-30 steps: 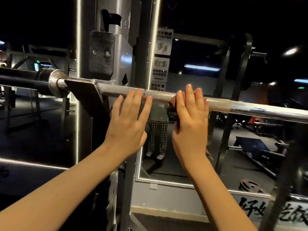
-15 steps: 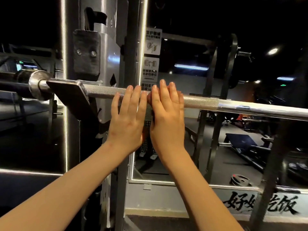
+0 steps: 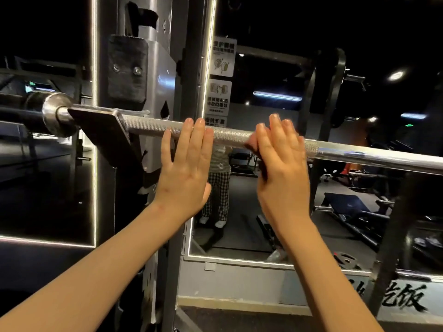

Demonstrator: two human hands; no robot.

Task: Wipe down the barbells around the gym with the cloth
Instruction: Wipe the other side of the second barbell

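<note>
- Well, the barbell (image 3: 230,134) lies across the rack at about head height. Its left end is cradled in a dark steel hook (image 3: 100,130) bolted to the silver upright (image 3: 158,68).
- That hook holds only the bar, and the chrome collar (image 3: 51,113) sits just outside it, to the left.
- The left hand (image 3: 187,168) rests on the knurled part with its fingers straight and close together. The fingertips lie on top of the bar and the hand grips nothing.
- The right hand (image 3: 282,173) is further along the knurling. Its fingers are also straight and laid flat over the bar, though they look blurred.
- A dark sliver under the right palm is probably the cloth (image 3: 262,167), pressed against the bar. Most of it is hidden by the hand.
- A stretch of bare knurling shows between the two hands, and a shorter one runs from the left hand to the hook.
- Just past the right hand the knurling ends, and smooth chrome runs on to the edge of view.
- Behind the bar stands a mirror (image 3: 263,75) with lit edges and printed signs (image 3: 219,97) along its left side. A weight plate (image 3: 345,259) lies on the floor.
</note>
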